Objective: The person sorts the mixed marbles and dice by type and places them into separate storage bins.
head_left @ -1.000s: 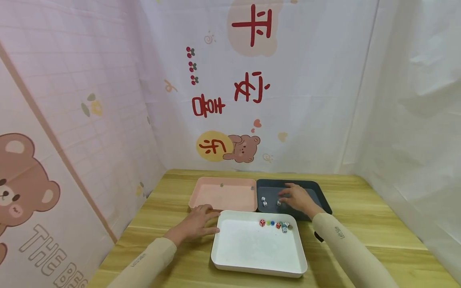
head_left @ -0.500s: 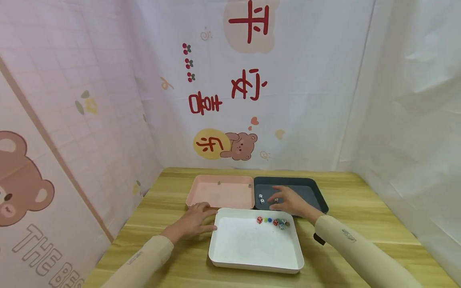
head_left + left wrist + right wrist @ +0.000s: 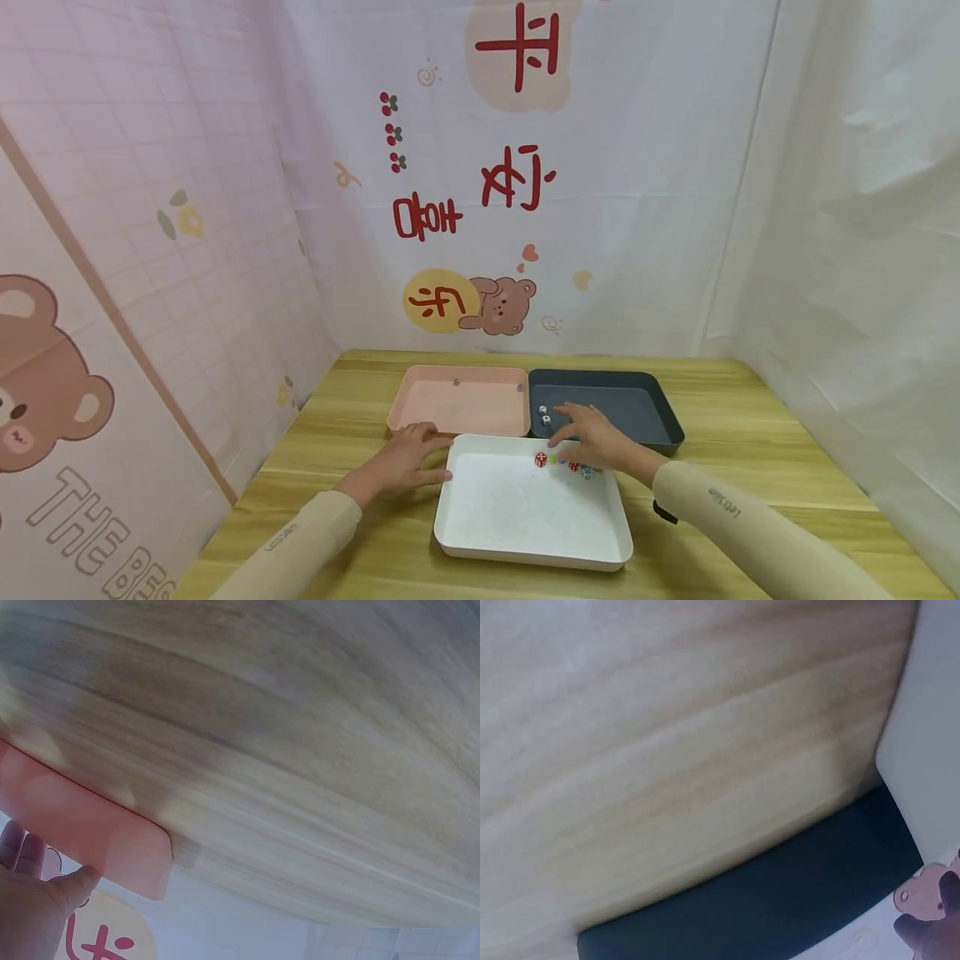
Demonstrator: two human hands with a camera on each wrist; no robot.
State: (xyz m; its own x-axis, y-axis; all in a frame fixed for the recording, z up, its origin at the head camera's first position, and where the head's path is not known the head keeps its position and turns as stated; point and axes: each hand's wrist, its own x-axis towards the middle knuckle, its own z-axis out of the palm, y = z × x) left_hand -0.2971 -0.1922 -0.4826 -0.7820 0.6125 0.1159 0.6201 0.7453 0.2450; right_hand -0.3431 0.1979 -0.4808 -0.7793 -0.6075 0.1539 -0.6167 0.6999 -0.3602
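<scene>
Over the back right corner of the white tray [image 3: 534, 546], my right hand [image 3: 597, 439] hovers with its fingers apart above small beads and dice, partly hiding them. A red die [image 3: 541, 459] and a yellow-green bead [image 3: 553, 458] lie just left of its fingertips. My left hand [image 3: 401, 463] rests with extended fingers at the white tray's left edge. Two white dice [image 3: 545, 415] lie at the left of the dark tray [image 3: 622, 404]. In the left wrist view my left hand [image 3: 37, 896] shows beside the pink tray [image 3: 90, 825].
The pink tray [image 3: 461, 404], with two tiny beads near its back and right side, stands left of the dark tray. All three trays are on a wooden table [image 3: 750, 450], with printed cloth [image 3: 637, 208] hanging behind and at the sides.
My right hand has moved from the dark tray toward the white tray's back right corner. A die near its fingers in the dark tray no longer shows there. My left hand has stayed put.
</scene>
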